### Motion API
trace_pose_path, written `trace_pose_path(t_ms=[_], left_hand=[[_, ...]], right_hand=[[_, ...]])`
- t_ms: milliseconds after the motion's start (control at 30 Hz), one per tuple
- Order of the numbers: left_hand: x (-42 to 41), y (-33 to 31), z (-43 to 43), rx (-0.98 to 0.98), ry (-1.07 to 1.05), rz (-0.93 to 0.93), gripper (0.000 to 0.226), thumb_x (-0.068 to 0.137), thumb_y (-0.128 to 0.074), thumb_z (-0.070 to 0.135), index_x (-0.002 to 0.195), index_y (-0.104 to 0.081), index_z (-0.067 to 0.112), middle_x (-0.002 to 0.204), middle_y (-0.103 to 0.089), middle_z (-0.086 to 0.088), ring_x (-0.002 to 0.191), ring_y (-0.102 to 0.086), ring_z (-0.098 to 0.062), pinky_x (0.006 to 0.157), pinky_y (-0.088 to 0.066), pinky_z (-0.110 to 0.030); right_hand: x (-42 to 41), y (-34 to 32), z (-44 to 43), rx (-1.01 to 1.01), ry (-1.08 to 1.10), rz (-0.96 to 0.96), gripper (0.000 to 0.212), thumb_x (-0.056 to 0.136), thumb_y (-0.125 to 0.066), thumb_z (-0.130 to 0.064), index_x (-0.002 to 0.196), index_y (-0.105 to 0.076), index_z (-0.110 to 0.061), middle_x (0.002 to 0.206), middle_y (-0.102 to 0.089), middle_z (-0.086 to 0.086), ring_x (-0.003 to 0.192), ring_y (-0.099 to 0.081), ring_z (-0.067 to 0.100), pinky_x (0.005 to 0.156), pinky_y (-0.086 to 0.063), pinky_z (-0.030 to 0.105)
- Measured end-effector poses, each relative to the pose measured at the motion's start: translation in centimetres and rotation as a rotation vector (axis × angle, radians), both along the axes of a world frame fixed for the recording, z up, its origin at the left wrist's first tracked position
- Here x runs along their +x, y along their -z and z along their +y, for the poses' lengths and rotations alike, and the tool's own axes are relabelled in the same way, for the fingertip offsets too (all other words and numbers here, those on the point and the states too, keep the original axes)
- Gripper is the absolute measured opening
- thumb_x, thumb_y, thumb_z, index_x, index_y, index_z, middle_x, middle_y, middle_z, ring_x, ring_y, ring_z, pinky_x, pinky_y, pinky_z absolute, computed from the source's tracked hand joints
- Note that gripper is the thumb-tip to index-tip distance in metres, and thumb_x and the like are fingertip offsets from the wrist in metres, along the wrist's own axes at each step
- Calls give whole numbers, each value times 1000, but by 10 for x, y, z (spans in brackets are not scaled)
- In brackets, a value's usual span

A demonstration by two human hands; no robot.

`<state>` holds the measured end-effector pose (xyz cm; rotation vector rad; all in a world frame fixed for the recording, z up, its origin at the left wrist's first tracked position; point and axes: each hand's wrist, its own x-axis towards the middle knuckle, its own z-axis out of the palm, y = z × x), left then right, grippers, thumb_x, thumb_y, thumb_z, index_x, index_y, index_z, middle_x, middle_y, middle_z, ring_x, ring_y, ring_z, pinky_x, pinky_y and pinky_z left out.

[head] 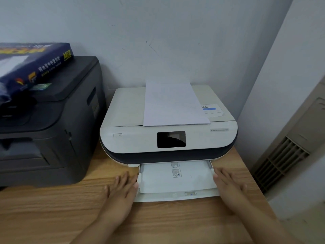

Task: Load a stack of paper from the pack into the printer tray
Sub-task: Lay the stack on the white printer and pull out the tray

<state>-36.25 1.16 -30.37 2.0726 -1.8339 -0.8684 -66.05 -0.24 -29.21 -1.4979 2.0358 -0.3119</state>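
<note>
while both hands lie palm down, their fingers are straight and close together and grip nothing: the left hand (121,189) has its fingers (131,179) laid along the left wall of the printer tray (175,197), the index finger touching it, and the right hand (228,187) has its fingers (220,175) against the tray's right wall. between the two sets of fingertips the tray stands pulled out, its white floor bearing small printed icons; whether sheets lie in it cannot be told. just beyond the fingertips sits the white printer (137,138) with its dark screen (171,139), and farther still, on its lid, lies a stack of paper (174,104), flat and slightly askew. well beyond the left fingers, up and to the left, the dark blue paper pack (35,62) rests tilted on top of a black printer (52,129). under the palms runs the wooden table (52,208). past the right fingers, against the wall, stands a slatted vent (279,164).
</note>
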Motion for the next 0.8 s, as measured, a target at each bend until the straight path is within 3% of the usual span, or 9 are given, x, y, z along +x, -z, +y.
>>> trace_pose_path(t_ms=[167,500,800], left_hand=[[1,2,-4,34,40,-105,51,95,-12,52,146,-10,43,159,8,10,145,15,-10,115,12,-43],[10,-2,9,39,107,-58,51,93,-6,54,142,-16,48,157,7,18,142,15,-2,117,14,-36],[18,-3,22,40,139,8,47,97,-8,46,140,-27,47,157,0,18,143,11,-1,116,13,-34]], right_hand=[[-9,1,2,22,-69,-4,50,100,-14,-44,149,-12,-34,160,-4,-11,147,7,12,116,10,45],[-28,6,9,83,-144,-16,57,97,-7,-50,150,-11,-29,160,-6,-11,146,8,7,118,14,42],[-42,4,22,158,-215,36,55,97,-4,-49,150,-11,-35,159,-4,-15,146,5,5,118,9,40]])
